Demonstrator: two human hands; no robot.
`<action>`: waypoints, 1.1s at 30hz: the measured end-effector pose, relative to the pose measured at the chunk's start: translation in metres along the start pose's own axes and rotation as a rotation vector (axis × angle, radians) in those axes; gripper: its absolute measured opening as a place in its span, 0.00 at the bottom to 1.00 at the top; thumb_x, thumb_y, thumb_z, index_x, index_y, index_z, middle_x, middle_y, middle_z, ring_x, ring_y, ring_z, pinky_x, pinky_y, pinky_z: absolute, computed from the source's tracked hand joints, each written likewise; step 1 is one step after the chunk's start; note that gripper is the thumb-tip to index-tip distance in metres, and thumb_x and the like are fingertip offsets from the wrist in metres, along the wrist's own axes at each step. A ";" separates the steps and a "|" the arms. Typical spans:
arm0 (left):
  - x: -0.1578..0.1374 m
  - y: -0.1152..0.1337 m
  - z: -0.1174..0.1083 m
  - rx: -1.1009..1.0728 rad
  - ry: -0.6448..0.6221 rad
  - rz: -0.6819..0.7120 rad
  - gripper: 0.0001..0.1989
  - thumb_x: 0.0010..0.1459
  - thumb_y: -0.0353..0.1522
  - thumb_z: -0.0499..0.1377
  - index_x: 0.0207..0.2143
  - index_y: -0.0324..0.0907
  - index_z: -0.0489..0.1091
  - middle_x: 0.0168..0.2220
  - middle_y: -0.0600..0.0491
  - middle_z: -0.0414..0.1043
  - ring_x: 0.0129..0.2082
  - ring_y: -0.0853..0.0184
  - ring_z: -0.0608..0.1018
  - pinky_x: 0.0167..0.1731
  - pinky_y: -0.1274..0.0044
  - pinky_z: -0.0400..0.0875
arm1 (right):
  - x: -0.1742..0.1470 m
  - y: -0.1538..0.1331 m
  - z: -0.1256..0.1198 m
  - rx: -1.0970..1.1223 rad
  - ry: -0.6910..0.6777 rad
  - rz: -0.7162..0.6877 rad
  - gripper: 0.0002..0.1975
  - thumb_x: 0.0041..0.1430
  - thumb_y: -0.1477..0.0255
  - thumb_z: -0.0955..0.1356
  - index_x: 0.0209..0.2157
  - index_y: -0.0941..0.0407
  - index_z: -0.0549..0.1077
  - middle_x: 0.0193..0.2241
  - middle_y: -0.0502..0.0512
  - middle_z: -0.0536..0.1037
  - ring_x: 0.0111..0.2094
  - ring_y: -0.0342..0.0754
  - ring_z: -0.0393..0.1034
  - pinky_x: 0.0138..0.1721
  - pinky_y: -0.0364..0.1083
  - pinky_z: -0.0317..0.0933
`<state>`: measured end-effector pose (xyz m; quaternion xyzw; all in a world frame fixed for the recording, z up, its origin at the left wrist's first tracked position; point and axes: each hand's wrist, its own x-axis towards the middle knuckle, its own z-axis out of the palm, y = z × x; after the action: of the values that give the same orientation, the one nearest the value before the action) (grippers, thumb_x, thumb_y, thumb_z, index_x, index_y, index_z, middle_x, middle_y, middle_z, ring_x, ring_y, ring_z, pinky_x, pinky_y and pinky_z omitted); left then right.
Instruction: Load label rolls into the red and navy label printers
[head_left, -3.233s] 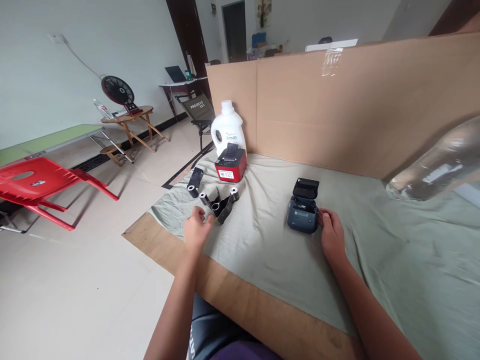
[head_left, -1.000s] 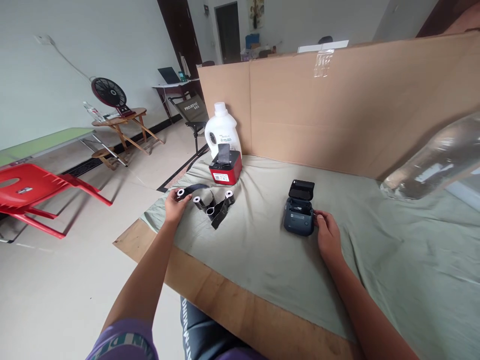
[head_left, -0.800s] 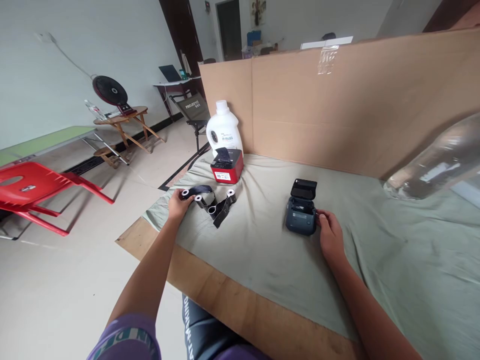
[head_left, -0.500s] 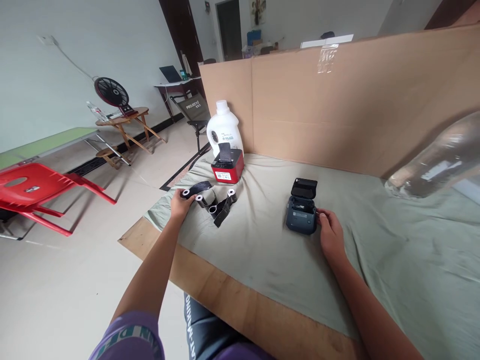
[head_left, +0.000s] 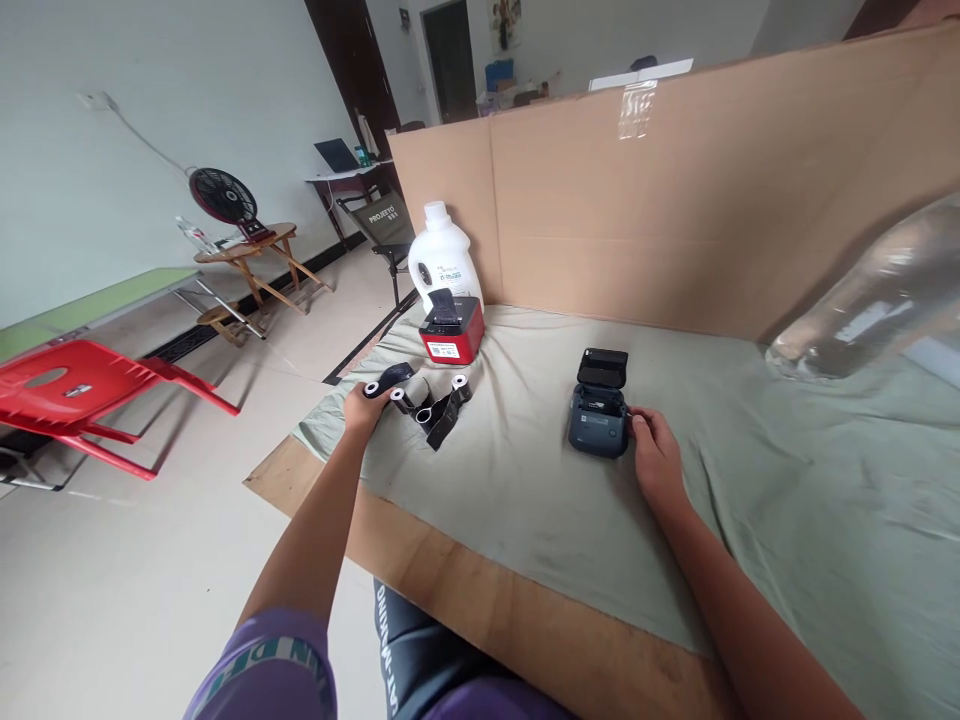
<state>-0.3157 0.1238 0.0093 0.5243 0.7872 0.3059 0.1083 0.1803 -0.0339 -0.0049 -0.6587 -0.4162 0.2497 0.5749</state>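
My left hand (head_left: 363, 410) is closed on a black paper roll (head_left: 390, 377) with a white core, its loose strip curling to the right. Beside it on the cloth lie more black rolls (head_left: 442, 418) with partly unwound strips. To the right, a dark blue portable label printer (head_left: 598, 432) stands with its lid (head_left: 603, 367) raised. At the printer's right side, my right hand (head_left: 660, 462) grips the edge with curled fingers; some fingertips are hidden. Behind the rolls sits a red and black printer (head_left: 459, 343) with a black strip standing out of its top.
A white detergent bottle (head_left: 444, 250) stands behind the red printer. A tall cardboard sheet (head_left: 555, 220) closes off the back. At the right lies a plastic-wrapped bundle (head_left: 862, 300). The green cloth (head_left: 510, 500) covers a wooden board (head_left: 480, 590). A red chair (head_left: 97, 395) is on the left.
The view has shifted slightly. Both hands stay where they were, the left at the black roll and the right at the label printer; nothing else visibly changes.
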 end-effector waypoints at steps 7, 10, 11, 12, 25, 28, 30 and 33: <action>-0.058 -0.013 -0.019 -0.177 0.359 0.052 0.28 0.52 0.46 0.63 0.51 0.43 0.63 0.49 0.44 0.69 0.49 0.53 0.73 0.50 0.62 0.69 | 0.002 0.002 0.000 -0.009 0.012 -0.014 0.20 0.63 0.55 0.62 0.46 0.53 0.74 0.44 0.58 0.79 0.45 0.56 0.72 0.50 0.56 0.64; -0.083 0.011 -0.031 -0.202 0.414 0.135 0.19 0.61 0.43 0.56 0.50 0.44 0.64 0.49 0.46 0.70 0.49 0.56 0.73 0.51 0.65 0.69 | 0.001 0.002 0.001 0.004 0.011 -0.010 0.21 0.62 0.54 0.62 0.46 0.53 0.74 0.44 0.58 0.79 0.45 0.56 0.72 0.50 0.56 0.64; -0.087 0.025 -0.034 -0.193 0.365 0.186 0.17 0.62 0.43 0.54 0.49 0.44 0.65 0.47 0.47 0.72 0.48 0.57 0.74 0.50 0.66 0.69 | 0.001 0.002 0.001 0.000 0.013 -0.009 0.21 0.62 0.54 0.62 0.46 0.53 0.74 0.44 0.58 0.79 0.45 0.56 0.72 0.50 0.56 0.64; -0.089 0.043 -0.034 -0.173 0.278 0.256 0.16 0.63 0.42 0.54 0.48 0.44 0.67 0.45 0.48 0.73 0.46 0.58 0.75 0.49 0.67 0.69 | 0.001 0.001 0.001 -0.008 0.014 -0.007 0.21 0.62 0.54 0.62 0.46 0.54 0.74 0.44 0.59 0.79 0.45 0.56 0.72 0.50 0.56 0.64; -0.075 0.164 0.006 0.253 -0.247 0.722 0.16 0.51 0.36 0.68 0.44 0.50 0.80 0.47 0.48 0.80 0.48 0.47 0.79 0.56 0.61 0.61 | -0.003 -0.004 0.001 0.013 0.012 -0.024 0.21 0.63 0.56 0.61 0.47 0.55 0.73 0.45 0.60 0.78 0.45 0.55 0.72 0.50 0.56 0.64; -0.109 0.175 0.000 -0.013 -0.141 0.801 0.23 0.56 0.35 0.65 0.55 0.51 0.74 0.51 0.50 0.78 0.51 0.51 0.78 0.54 0.65 0.68 | -0.009 -0.024 0.001 -0.038 0.083 -0.156 0.19 0.62 0.57 0.63 0.46 0.55 0.73 0.48 0.62 0.76 0.50 0.56 0.69 0.51 0.56 0.63; -0.143 0.189 0.008 -0.214 -0.105 0.848 0.28 0.59 0.34 0.63 0.62 0.51 0.67 0.53 0.51 0.77 0.52 0.55 0.78 0.53 0.67 0.71 | -0.013 -0.048 0.002 -0.062 0.054 -0.233 0.17 0.62 0.58 0.64 0.44 0.54 0.74 0.47 0.61 0.76 0.50 0.56 0.69 0.50 0.55 0.64; -0.198 0.219 0.033 -0.474 -0.148 0.944 0.31 0.61 0.34 0.62 0.66 0.48 0.62 0.55 0.50 0.76 0.51 0.59 0.80 0.55 0.68 0.72 | -0.010 -0.086 0.002 0.074 -0.232 -0.121 0.17 0.63 0.58 0.64 0.46 0.52 0.74 0.44 0.57 0.78 0.42 0.52 0.73 0.42 0.51 0.66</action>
<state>-0.0490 0.0169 0.0838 0.8029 0.3651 0.4530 0.1297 0.1516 -0.0416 0.0761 -0.5773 -0.5095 0.3044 0.5608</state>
